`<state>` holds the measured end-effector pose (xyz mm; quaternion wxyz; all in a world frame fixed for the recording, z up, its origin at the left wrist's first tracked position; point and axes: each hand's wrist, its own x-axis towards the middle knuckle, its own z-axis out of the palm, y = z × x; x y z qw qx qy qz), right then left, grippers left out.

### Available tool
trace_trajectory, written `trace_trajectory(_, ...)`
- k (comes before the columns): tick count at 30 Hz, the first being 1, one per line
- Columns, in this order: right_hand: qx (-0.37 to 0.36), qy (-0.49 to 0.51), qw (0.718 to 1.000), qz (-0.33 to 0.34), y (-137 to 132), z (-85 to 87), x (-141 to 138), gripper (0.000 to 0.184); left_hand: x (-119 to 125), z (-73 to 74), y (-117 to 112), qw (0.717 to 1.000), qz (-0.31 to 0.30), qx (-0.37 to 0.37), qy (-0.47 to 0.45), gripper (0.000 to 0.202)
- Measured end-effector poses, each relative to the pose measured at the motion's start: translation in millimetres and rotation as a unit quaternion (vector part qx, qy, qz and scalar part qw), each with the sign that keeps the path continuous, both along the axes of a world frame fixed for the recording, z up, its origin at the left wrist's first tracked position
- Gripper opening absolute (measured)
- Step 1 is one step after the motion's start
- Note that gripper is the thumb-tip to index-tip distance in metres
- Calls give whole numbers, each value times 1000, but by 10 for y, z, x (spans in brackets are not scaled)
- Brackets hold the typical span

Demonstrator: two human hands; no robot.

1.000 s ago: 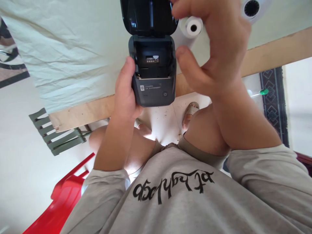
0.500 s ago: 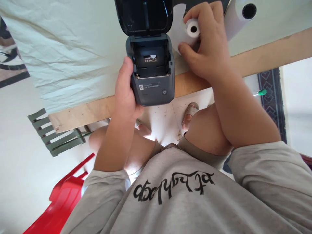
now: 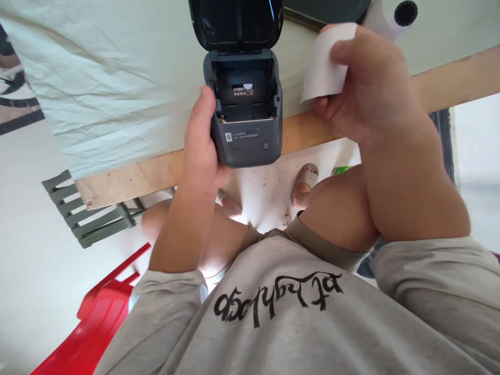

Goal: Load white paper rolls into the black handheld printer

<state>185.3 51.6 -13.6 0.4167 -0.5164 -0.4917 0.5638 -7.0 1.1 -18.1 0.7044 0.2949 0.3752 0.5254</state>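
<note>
My left hand grips the left side of a dark grey label printer, thumb along its edge. The printer's black lid is swung up, and its paper bay shows bare inside, with a small printed label on the floor of it. Off to the printer's right, my right hand is closed on a small roll of white paper. The thumb presses on the paper, and a loose end hangs down towards the printer. The roll's core is turned out of sight.
A larger white roll with a dark core lies at the upper right beside a black tray-like object. A pale cloth covers the table, whose wooden edge is exposed. Below stand a green folding stool and a red plastic chair.
My right hand has moved right and turned over with the paper roll, so the core no longer shows and the loose strip faces up. The left hand and printer have barely shifted.
</note>
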Motion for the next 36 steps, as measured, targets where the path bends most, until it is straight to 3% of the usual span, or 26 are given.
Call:
trace_trajectory(3,-33,65,997,8,-31,17,14,23,23,5,-4,1000,3,6,-11,37)
trace_trajectory(10,-71,144,987,14,-108,73,31,37,106,-36,9,998,38,27,-29,38)
trace_trajectory(14,-116,171,978,-8,-71,73,18,25,119,-40,16,997,48,42,-35,38)
trace_trajectory(19,-116,173,978,-32,-73,75,-18,25,94,-14,19,999,16,36,-26,39)
trace_trajectory(29,-130,164,978,-29,-41,36,-24,27,85,-19,0,999,31,34,-20,35)
trace_trajectory(32,-58,142,987,-51,-66,82,-80,22,82,-18,-2,999,33,25,-4,33)
trace_trajectory(34,50,99,989,-95,-129,163,-155,19,75,-12,1,1000,19,18,5,32)
trace_trajectory(36,173,20,974,-141,-209,262,-233,13,67,-6,7,1000,13,18,11,32)
